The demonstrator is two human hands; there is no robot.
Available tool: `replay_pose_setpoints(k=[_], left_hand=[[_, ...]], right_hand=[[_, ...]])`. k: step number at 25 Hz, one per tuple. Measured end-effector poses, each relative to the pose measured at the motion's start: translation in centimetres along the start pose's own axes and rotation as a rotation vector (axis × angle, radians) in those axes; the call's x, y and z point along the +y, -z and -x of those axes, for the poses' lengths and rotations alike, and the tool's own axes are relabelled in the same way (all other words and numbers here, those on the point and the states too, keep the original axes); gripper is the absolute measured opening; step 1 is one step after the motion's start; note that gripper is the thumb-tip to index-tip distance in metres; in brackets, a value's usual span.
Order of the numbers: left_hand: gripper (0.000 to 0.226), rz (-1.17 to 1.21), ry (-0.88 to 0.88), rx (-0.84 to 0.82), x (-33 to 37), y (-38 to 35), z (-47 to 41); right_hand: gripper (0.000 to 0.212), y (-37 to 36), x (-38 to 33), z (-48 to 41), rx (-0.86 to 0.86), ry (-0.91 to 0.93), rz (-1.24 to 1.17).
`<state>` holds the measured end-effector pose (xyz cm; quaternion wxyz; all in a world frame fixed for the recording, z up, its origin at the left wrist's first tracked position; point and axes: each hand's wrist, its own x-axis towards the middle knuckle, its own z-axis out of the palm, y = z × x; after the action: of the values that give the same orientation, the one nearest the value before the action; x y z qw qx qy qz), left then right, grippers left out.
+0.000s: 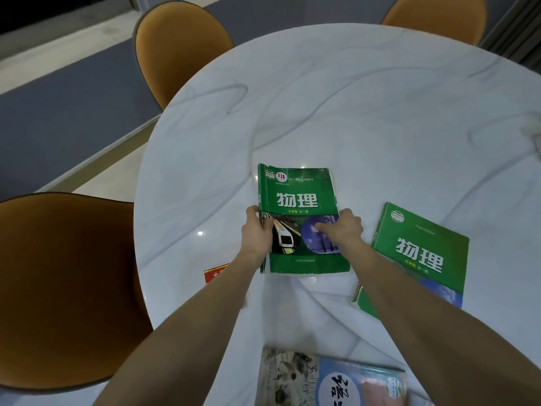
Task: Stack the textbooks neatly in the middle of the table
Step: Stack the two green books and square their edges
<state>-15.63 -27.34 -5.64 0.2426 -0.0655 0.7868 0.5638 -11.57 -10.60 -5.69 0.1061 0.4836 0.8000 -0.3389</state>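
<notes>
A green physics textbook (298, 194) lies face up near the middle of the round white marble table (351, 98). My left hand (257, 232) grips its left spine edge, thumb on the cover. My right hand (342, 230) presses on its lower right cover and edge. A second green physics textbook (421, 253) lies flat to the right, partly under my right forearm. A textbook with a blue and grey cover (336, 379) lies at the near edge. Left of my left forearm, the corner of a red book (215, 273) shows.
Three orange chairs stand around the table: one at near left (64, 282), one at far left (181, 48), one at far right (436, 16). A small pale object (537, 142) sits at the table's right edge.
</notes>
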Motion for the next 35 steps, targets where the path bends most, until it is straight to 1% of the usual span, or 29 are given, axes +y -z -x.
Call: replay_pose_setpoints(k=[2,4,8,10,12,16,22,26,29,31,35], left_hand=[[0.03,0.034,-0.036,-0.016,-0.1,0.3,-0.1],[0.026,0.122,-0.042,-0.018,-0.2,0.5,0.0],[0.023,0.337,0.0,-0.038,0.4,1.0,0.7],[0.022,0.395,0.006,-0.051,0.9,1.2,1.0],[0.02,0.41,0.006,-0.07,1.4,1.1,1.2],[0.019,0.367,-0.046,-0.147,2.9,-0.6,1.8],[0.021,0.252,-0.129,-0.288,3.9,-6.1,4.0],[0.02,0.159,-0.144,-0.364,3.2,-10.1,4.8],[0.021,0.108,-0.152,-0.427,2.9,-12.8,5.7],[0.023,0.083,-0.146,-0.461,2.8,-14.4,6.2],[0.03,0.041,-0.136,-0.48,2.5,-16.6,7.0]], right_hand=[[0.06,0.0,0.2,0.1,0.008,-0.008,-0.056],[0.055,0.1,0.5,0.2,0.008,0.006,-0.122],[0.043,1.1,1.2,1.0,-0.024,0.036,-0.419],[0.041,1.7,1.4,1.4,-0.055,0.034,-0.541],[0.038,2.6,1.5,1.8,-0.055,0.029,-0.613],[0.038,5.0,3.2,2.8,0.012,0.02,-0.716],[0.039,8.7,8.9,3.5,0.146,-0.038,-0.777],[0.038,10.2,13.2,3.6,0.232,-0.093,-0.784],[0.04,10.9,16.2,3.8,0.26,-0.141,-0.797],[0.037,11.2,17.9,3.8,0.282,-0.168,-0.814],[0.033,11.8,20.1,3.5,0.305,-0.2,-0.821]])
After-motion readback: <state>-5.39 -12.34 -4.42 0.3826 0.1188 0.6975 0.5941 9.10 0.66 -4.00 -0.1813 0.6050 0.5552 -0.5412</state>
